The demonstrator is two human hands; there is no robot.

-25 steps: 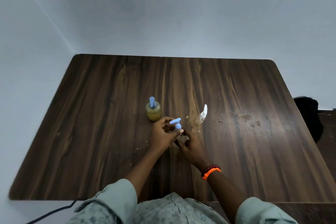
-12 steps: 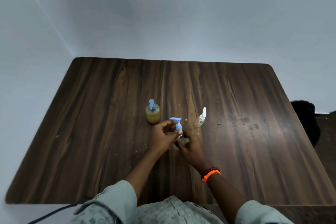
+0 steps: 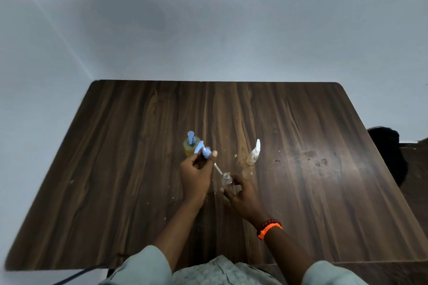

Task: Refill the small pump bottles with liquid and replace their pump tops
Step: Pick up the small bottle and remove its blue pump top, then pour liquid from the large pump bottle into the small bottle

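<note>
Your worktop (image 3: 115, 169) is a dark wood-grain laminate slab with rounded far corners, scattered with pale crumbs and a few dull stains toward 2 o'clock. Your left hand (image 3: 195, 174) is curled round a pale blue pump top (image 3: 202, 148), gripping its collar between thumb and fingers; the flat spout points up toward 11 o'clock and the thin clear dip tube (image 3: 218, 169) slants down toward 5 o'clock, its end just beside the mouth of the small clear bottle (image 3: 226, 179). The pump top is lifted out of that bottle, not seated on it. Your right hand (image 3: 240, 196) holds the small clear bottle, fingers curled round its lower body, with the bottle standing close to upright on the worktop and its round neck open. The two hands are near each other, the left at 10 o'clock from the right. Behind your left hand at 12 o'clock stands a rounded bottle of amber liquid (image 3: 190, 147) with its own blue pump fitted. At 1 o'clock from your right hand, apart from it, a slim clear spray bottle (image 3: 254, 154) with a white nozzle stands on the worktop. A beaded red and orange wristband (image 3: 269, 228) circles your right wrist.
</note>
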